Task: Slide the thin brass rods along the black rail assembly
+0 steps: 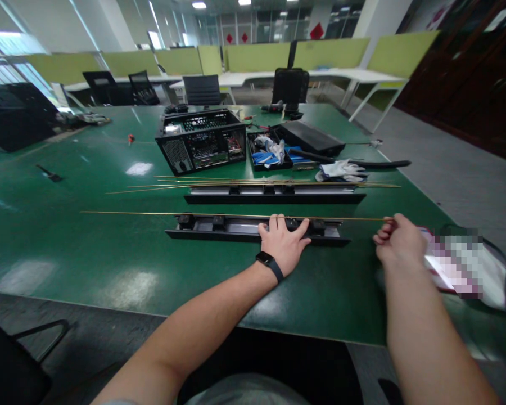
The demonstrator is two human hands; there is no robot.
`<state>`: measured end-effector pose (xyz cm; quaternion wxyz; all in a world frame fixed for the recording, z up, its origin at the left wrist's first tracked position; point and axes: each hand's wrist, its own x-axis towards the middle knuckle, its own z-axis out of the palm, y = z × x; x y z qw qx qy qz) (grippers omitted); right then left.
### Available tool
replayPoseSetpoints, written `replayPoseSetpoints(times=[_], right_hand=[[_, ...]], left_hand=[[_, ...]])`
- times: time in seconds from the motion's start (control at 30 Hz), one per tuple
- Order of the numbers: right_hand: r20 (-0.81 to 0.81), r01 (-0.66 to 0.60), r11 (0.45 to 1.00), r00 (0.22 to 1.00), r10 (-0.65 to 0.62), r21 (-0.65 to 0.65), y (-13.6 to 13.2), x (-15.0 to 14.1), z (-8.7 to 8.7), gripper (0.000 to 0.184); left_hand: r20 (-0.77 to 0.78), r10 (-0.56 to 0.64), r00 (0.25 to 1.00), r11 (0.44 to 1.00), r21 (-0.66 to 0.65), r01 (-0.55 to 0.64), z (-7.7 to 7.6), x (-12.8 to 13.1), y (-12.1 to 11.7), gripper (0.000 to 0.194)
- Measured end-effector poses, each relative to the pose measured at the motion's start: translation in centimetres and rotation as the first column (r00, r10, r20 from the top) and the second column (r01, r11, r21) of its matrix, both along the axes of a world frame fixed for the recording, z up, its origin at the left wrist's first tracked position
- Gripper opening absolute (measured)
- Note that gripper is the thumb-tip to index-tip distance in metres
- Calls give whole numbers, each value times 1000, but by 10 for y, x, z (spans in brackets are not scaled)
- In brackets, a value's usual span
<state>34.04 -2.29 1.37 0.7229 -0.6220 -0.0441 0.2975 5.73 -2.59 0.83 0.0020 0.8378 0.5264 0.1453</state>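
In front of me a long black channel-shaped rail lies on the green table, with several black blocks inside it. A thin brass-coloured rod runs lengthwise along the rail and sticks out past both its ends. My left hand, with a dark watch on its wrist, rests on the rail with fingers spread. Out to the right, my right hand pinches the rod's right end between closed fingers. Behind lies a second black rail, with several similar rods across it.
On the green table stand an open computer case, a black tray with gloves, and a flat black box. White gloves and a black tube lie right of them. A bag sits beside my right arm.
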Motion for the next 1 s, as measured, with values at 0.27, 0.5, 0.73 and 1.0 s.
replayPoseSetpoints(times=[0.27,0.5,0.73,1.0], right_hand=[[-32,-345,938,938,346,18,2,-25,-1,19],[142,-593,805,795,590,-24,1,-39,-16,47],[104,-492,870,865,492,-24,1,-31,-10,32],[-27,-201,979,979,201,17,4,-11,-4,21]], left_hand=[[1,0,1000,1000,7,0,0,1,0,52],[2,0,1000,1000,6,0,1,1,0,52],[7,0,1000,1000,0,0,1,1,0,53],[2,6,1000,1000,3,-6,0,1,-1,53]])
